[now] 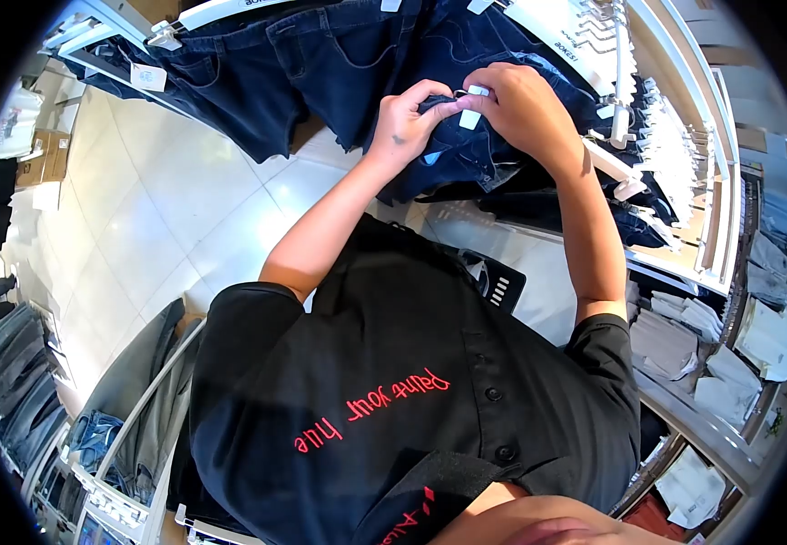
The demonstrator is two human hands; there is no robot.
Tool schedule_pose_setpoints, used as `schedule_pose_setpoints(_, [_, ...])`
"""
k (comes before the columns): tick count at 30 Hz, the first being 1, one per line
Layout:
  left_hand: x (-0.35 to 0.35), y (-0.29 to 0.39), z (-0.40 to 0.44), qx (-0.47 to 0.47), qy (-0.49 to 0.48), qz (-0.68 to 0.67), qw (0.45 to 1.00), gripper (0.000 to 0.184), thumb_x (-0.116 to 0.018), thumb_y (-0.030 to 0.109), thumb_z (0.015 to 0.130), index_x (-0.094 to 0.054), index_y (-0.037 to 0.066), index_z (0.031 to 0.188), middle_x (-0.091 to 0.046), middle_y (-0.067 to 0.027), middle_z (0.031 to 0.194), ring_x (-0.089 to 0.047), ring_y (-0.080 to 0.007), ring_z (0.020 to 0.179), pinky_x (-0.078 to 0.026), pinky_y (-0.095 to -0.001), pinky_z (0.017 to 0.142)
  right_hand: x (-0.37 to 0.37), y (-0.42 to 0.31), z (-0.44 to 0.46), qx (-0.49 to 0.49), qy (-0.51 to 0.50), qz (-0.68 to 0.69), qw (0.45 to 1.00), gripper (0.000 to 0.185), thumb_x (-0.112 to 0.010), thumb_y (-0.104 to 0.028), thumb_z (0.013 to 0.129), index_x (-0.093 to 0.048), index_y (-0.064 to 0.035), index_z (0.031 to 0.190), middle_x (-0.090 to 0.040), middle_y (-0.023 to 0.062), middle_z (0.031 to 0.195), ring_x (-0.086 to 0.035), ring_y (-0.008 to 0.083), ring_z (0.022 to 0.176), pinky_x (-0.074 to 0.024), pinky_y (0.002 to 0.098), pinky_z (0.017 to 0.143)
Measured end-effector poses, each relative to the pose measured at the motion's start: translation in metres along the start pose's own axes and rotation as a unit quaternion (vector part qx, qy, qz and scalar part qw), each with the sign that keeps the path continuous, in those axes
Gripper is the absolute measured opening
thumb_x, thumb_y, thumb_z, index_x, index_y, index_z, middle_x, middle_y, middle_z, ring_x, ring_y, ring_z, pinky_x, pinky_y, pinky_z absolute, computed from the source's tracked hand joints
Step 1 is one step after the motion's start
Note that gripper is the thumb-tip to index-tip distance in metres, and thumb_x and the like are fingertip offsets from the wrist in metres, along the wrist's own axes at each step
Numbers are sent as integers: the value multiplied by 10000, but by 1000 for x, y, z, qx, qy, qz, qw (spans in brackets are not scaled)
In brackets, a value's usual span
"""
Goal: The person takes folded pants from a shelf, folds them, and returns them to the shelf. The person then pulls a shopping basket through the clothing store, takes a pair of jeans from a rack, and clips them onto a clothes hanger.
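In the head view, my left hand (404, 124) is closed in a pinch at the upper edge of dark blue jeans (452, 136). My right hand (525, 107) meets it there, thumb and forefinger pressed together at a small white tag (470, 119). The thumbs nearly touch, and part of the tag is covered by the right thumb. The jeans hang from a rack beneath both hands. Another dark pair of denim shorts (257, 77) hangs to the left, clipped along its waistband, with a white hang tag (147, 77) beside it.
White hangers (675, 154) crowd the rack's right side. Folded trousers (666, 343) lie on shelves at the right. Grey trousers and jeans (98, 436) hang on a rail at the lower left. Pale floor tiles (175, 173) show to the left; a cardboard box (46, 156) stands beyond.
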State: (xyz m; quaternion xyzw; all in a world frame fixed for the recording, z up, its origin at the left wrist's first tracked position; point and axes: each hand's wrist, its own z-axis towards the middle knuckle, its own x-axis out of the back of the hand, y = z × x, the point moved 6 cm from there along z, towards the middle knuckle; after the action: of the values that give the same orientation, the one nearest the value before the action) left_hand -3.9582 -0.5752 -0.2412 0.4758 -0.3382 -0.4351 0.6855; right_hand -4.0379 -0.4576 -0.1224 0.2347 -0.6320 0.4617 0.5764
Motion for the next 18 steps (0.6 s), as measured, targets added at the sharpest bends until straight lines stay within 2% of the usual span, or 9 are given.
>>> schedule_pose_setpoints(3, [1,1,-3,10,14,-2,1000,204,-807,193,967,-736,22,1054,-745,-21,842,-649,-42,774,-517,-225,693,-2,2,2,0,21,15,1000,253,-776,-244,909,-792,-11,1008,-748,188,933,-719,402,911,-567,467,833])
schedule_pose_setpoints(6, [-3,7,-6,20,62,-26,998,202,-805,187,972,-735,16,1052,-747,-20,849,-639,-40,768,-518,-225,689,0,1,2,-9,49,32,998,221,-790,-221,902,-792,-20,993,-740,180,908,-713,390,871,-562,451,796])
schedule_pose_setpoints(8, [-3,8,-6,26,137,-70,988,214,-827,189,950,-733,4,1003,-744,-48,808,-652,-53,727,-513,-229,671,3,-1,3,-18,67,52,996,205,-797,-209,899,-793,-24,987,-736,173,893,-709,383,847,-559,440,775])
schedule_pose_setpoints(11, [-5,12,-8,46,167,-103,979,229,-828,196,955,-723,-3,995,-745,-37,814,-640,-49,734,-507,-231,668,6,-2,2,-26,106,61,992,184,-804,-196,900,-794,-29,978,-730,164,874,-704,371,818,-552,421,743])
schedule_pose_setpoints(17, [-12,6,-10,41,159,-86,983,239,-824,199,963,-704,-5,992,-735,-44,821,-628,-44,761,-505,-246,683,3,6,1,-3,87,63,994,212,-792,-203,915,-794,-16,1015,-740,168,880,-710,368,811,-562,417,755])
schedule_pose_setpoints(18, [-12,5,-9,40,154,-83,984,239,-824,199,963,-704,-5,992,-735,-44,821,-628,-44,761,-505,-246,683,1,8,0,8,76,43,996,236,-793,-190,912,-781,-14,1068,-749,169,946,-718,364,858,-573,413,792])
